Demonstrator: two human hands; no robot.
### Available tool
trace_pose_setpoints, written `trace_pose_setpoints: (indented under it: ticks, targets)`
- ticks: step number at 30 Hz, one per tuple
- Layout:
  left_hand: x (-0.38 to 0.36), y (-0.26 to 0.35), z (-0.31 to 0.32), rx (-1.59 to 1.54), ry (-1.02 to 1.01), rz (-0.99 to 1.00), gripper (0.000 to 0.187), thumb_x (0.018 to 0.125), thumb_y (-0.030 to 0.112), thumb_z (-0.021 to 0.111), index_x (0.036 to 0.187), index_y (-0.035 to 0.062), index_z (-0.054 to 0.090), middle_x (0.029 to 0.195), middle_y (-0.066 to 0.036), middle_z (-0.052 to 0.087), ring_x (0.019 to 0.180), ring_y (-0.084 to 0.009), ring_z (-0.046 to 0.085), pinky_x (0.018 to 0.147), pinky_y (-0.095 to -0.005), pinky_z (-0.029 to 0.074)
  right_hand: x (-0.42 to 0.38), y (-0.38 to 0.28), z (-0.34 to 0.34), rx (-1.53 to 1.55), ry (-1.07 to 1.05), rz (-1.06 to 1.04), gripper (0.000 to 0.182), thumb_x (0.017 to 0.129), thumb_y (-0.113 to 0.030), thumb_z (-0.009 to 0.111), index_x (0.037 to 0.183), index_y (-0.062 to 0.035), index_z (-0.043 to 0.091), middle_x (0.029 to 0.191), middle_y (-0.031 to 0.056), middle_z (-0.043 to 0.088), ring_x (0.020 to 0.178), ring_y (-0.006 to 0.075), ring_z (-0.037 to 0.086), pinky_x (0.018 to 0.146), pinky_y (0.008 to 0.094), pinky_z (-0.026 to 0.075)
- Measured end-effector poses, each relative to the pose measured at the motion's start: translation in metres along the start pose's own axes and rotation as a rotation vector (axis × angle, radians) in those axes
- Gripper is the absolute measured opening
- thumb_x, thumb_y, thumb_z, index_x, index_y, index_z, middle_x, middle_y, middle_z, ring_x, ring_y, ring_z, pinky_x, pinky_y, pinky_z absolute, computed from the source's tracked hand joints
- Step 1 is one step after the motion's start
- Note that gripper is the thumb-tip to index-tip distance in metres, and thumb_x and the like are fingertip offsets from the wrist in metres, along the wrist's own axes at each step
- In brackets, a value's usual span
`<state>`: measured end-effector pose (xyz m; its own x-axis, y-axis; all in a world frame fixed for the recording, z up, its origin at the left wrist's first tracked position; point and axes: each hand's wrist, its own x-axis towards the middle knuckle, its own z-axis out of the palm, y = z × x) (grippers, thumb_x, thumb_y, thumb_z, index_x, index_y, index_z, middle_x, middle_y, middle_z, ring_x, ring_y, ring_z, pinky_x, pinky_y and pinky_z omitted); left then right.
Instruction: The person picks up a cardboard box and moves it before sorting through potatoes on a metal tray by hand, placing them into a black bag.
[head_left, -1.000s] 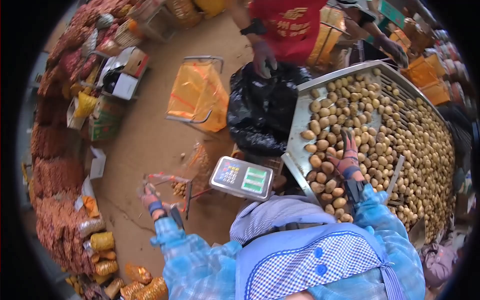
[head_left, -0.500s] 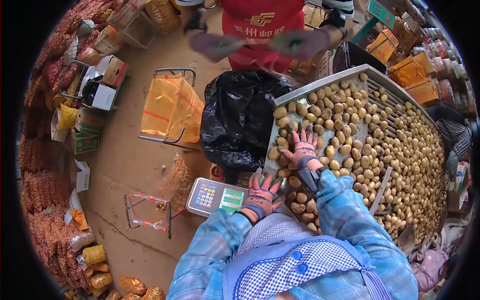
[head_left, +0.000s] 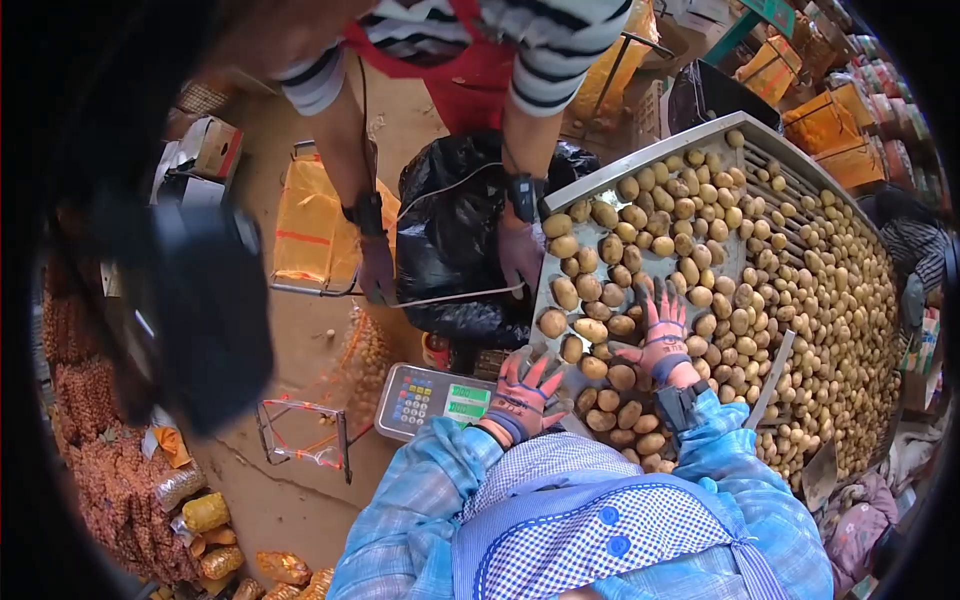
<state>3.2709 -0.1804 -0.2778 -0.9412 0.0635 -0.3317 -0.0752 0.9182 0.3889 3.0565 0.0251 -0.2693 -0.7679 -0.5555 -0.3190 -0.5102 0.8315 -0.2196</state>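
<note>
My right hand [head_left: 662,340], in a pink and dark glove, lies with spread fingers on the potatoes [head_left: 735,320] of the metal sorting table [head_left: 640,150]. At the table's lower left edge, my left hand [head_left: 522,395] rests with its fingers apart, just right of the scale [head_left: 430,400] with its keypad and green displays. Neither hand grips anything. Opposite me a co-worker in a striped shirt [head_left: 430,25] leans over a black plastic bag [head_left: 455,235], their gloved hands [head_left: 375,268] low beside it with a thin cord between them.
An orange bag on a metal frame [head_left: 315,225] stands left of the black bag. A small wire stand [head_left: 300,440] and a netted sack [head_left: 365,360] are near the scale. Stacked net sacks [head_left: 100,430] line the left side. A dark blurred object [head_left: 215,310] hangs at left.
My right hand has moved down and to the right over the potatoes. The co-worker has bent forward and lowered both hands to the black bag. A dark blurred shape has come in at left.
</note>
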Motion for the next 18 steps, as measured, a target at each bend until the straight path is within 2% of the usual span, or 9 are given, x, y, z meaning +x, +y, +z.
trace_pose_setpoints:
  ticks: [5, 6, 9, 10, 13, 14, 18]
  targets:
    - [-0.001, 0.000, 0.001, -0.006, -0.001, -0.001, 0.074, 0.076, 0.063, 0.062, 0.139, 0.0272, 0.050, 0.153, -0.010, 0.028, 0.140, -0.0434, 0.013, 0.114, -0.0562, 0.012, 0.029, -0.036, -0.007, 0.171, 0.192, -0.102, 0.105, 0.062, -0.052, 0.081, 0.145, -0.0097, 0.035, 0.148, 0.0263, 0.028, 0.136, 0.0502, 0.024, 0.114, 0.0597, 0.013]
    - [-0.001, 0.000, -0.001, -0.009, 0.008, 0.000, 0.073, 0.076, 0.062, 0.061, 0.139, 0.0267, 0.050, 0.153, -0.010, 0.028, 0.140, -0.0431, 0.013, 0.114, -0.0561, 0.012, 0.032, -0.046, -0.016, 0.127, 0.264, -0.134, 0.087, 0.068, -0.040, 0.079, 0.142, -0.0118, 0.042, 0.146, 0.0219, 0.036, 0.134, 0.0432, 0.033, 0.113, 0.0557, 0.021]
    - [-0.001, -0.001, 0.000, -0.035, 0.044, 0.002, 0.073, 0.076, 0.062, 0.061, 0.138, 0.0252, 0.051, 0.152, -0.010, 0.030, 0.139, -0.0426, 0.015, 0.114, -0.0559, 0.011, 0.052, -0.049, -0.013, 0.169, 0.352, -0.331, 0.065, 0.074, -0.031, 0.075, 0.132, -0.0136, 0.053, 0.136, 0.0184, 0.047, 0.127, 0.0394, 0.042, 0.110, 0.0528, 0.030]
    - [-0.001, 0.000, 0.002, -0.048, 0.057, 0.002, 0.073, 0.076, 0.062, 0.061, 0.137, 0.0248, 0.051, 0.152, -0.010, 0.030, 0.139, -0.0425, 0.015, 0.114, -0.0559, 0.011, 0.057, -0.059, -0.018, 0.211, 0.451, -0.362, 0.046, 0.077, -0.025, 0.072, 0.120, -0.0140, 0.061, 0.124, 0.0144, 0.056, 0.117, 0.0366, 0.049, 0.103, 0.0498, 0.037]
    - [0.000, 0.000, 0.001, -0.064, 0.053, -0.001, 0.072, 0.076, 0.062, 0.061, 0.136, 0.0238, 0.053, 0.151, -0.011, 0.031, 0.139, -0.0428, 0.016, 0.114, -0.0559, 0.012, 0.077, -0.071, -0.014, 0.164, 0.383, -0.400, 0.040, 0.077, -0.028, 0.070, 0.115, -0.0155, 0.063, 0.117, 0.0126, 0.057, 0.111, 0.0351, 0.052, 0.098, 0.0493, 0.039]
    - [0.000, 0.001, 0.002, -0.066, 0.047, -0.010, 0.072, 0.076, 0.062, 0.062, 0.136, 0.0238, 0.053, 0.151, -0.011, 0.031, 0.138, -0.0429, 0.016, 0.114, -0.0559, 0.012, 0.081, -0.076, -0.013, 0.044, 0.382, -0.396, 0.038, 0.078, -0.031, 0.069, 0.113, -0.0173, 0.064, 0.111, 0.0116, 0.058, 0.106, 0.0337, 0.053, 0.093, 0.0475, 0.041]
    - [0.000, 0.004, -0.002, -0.063, 0.030, -0.026, 0.071, 0.075, 0.060, 0.064, 0.134, 0.0234, 0.055, 0.150, -0.011, 0.032, 0.138, -0.0432, 0.018, 0.114, -0.0557, 0.013, 0.089, -0.091, -0.017, -0.121, 0.174, -0.231, 0.037, 0.076, -0.026, 0.067, 0.112, -0.0201, 0.064, 0.112, 0.0096, 0.057, 0.109, 0.0294, 0.053, 0.096, 0.0431, 0.038]
